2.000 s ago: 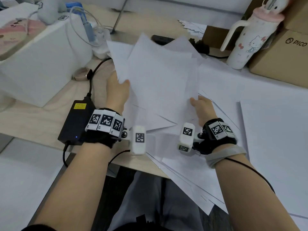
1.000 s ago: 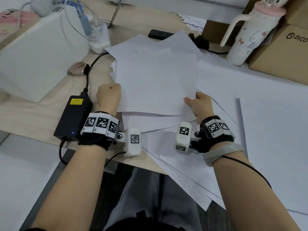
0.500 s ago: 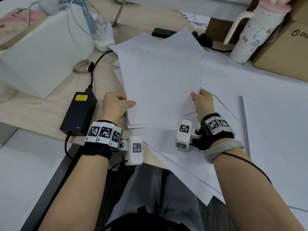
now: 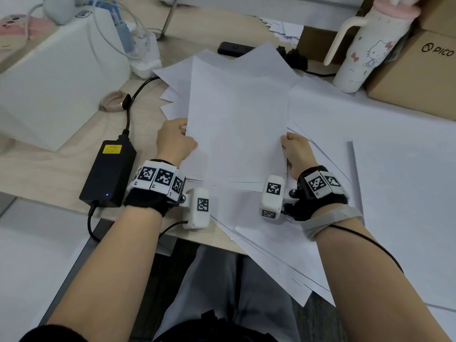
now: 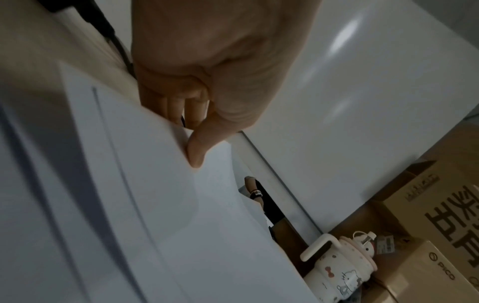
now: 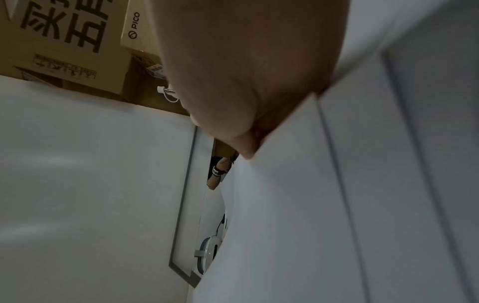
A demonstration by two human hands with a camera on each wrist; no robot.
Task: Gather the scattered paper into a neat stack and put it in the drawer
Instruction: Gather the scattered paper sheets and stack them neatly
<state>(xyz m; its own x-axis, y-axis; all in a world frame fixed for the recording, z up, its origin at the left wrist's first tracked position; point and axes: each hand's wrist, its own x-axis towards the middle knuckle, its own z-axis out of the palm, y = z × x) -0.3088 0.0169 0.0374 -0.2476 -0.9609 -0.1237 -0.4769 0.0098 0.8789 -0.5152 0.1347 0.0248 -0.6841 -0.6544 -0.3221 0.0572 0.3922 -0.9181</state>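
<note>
A loose bundle of white paper sheets (image 4: 237, 119) stands tilted up off the desk between both hands, its corners fanned out unevenly at the top. My left hand (image 4: 174, 140) grips the bundle's left edge; in the left wrist view its thumb (image 5: 199, 151) lies on the front sheet (image 5: 160, 205) with fingers curled behind. My right hand (image 4: 294, 149) holds the right edge, thumb (image 6: 246, 147) pressed on the sheet (image 6: 298, 205). More loose sheets (image 4: 271, 243) lie under the wrists and hang over the desk's near edge. No drawer is in view.
A black power adapter (image 4: 108, 174) with its cable lies left of my left wrist. A white box (image 4: 56, 85) stands at the far left. A Hello Kitty tumbler (image 4: 365, 48) and cardboard boxes (image 4: 419, 70) stand at the back right. Large white sheets (image 4: 394, 181) cover the right side.
The bundle was raised, laid flat on the desk, and is now tipped up again with both hands on its side edges. The hands have shifted slightly apart and forward.
</note>
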